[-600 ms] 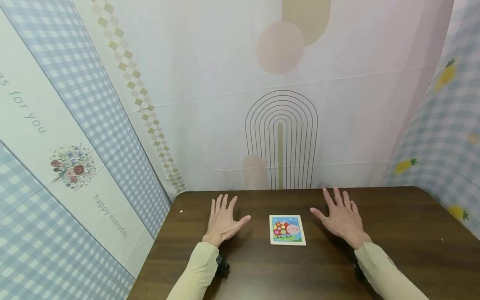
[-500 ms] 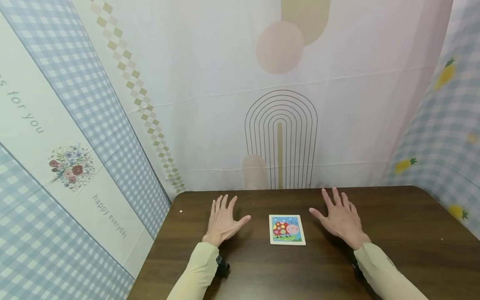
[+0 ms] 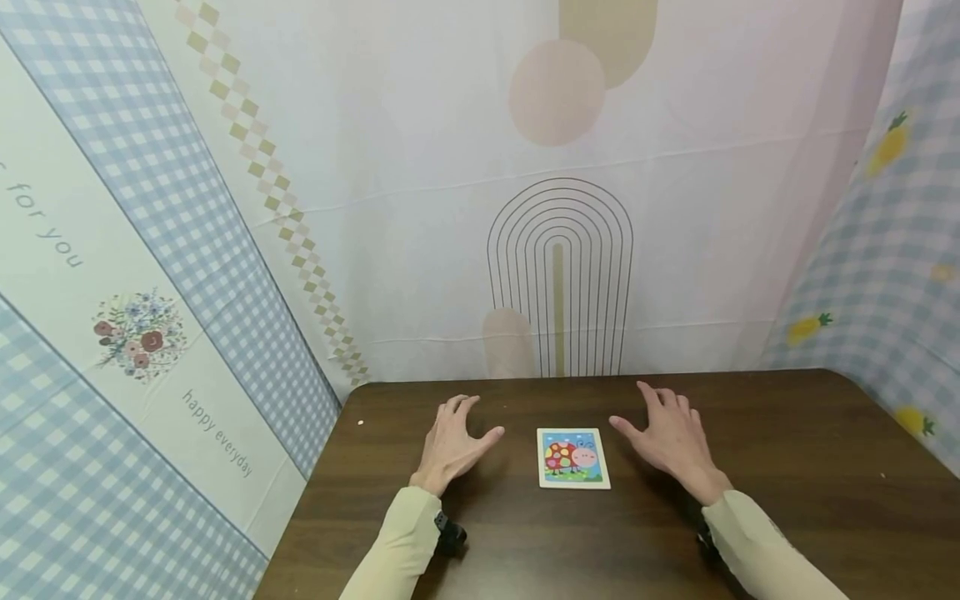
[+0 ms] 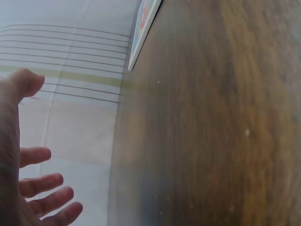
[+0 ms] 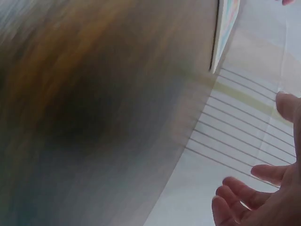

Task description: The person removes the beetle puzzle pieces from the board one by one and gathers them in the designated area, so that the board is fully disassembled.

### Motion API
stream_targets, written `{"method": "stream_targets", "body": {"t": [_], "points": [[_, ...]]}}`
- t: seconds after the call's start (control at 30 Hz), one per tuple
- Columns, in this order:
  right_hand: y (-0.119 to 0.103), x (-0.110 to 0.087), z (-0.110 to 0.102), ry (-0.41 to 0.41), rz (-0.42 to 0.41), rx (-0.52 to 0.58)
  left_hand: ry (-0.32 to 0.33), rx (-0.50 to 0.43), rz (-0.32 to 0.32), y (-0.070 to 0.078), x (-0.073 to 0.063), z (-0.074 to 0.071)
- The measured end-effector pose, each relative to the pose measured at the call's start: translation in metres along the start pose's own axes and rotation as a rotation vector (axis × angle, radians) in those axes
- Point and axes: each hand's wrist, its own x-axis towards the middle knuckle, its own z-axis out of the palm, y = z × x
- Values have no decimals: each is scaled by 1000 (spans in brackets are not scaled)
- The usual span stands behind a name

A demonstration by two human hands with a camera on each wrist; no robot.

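A square picture puzzle board [image 3: 573, 458] with a pale border lies flat on the dark wooden table; it shows a red spotted ladybug on blue and green. To its left my left hand [image 3: 453, 446] hovers over the table, thumb spread toward the board, fingers slightly bent. On the other side my right hand [image 3: 671, 437] is held in much the same way, its thumb nearer the board. Neither hand touches it. Both wrist views show the board's edge, with the left fingers [image 4: 47, 186] and right fingers [image 5: 244, 193] loosely bent and holding nothing.
The brown table [image 3: 525, 550] ends at the back against a pale patterned curtain [image 3: 420, 250]. Blue checked cloth hangs at the left [image 3: 217, 208] and right [image 3: 885, 275]. A small white speck [image 3: 361, 422] lies near the table's left edge.
The fingers of both hands have bent from their straighter spread. My right hand has shifted slightly left toward the board, my left slightly right. The board lies where it was.
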Motion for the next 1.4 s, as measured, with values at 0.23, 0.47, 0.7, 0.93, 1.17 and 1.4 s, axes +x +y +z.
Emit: {"method": "stream_targets", "body": {"t": [0.23,0.47,0.7,0.93,1.17,1.4], "points": [[-9,1,3,-42,-24,134,-12,-8,32,13,0,8],[-16,5,13,-96,-57,214,-100,-44,72,32,0,22],[-22,11,22,-169,-88,235,-195,-5,108,50,3,36],[-25,14,28,-235,-104,223,-299,72,153,64,3,47],[-25,17,33,-264,-131,218,-370,145,213,71,4,61],[-27,20,34,-300,-116,193,-419,158,232,75,4,67]]}}
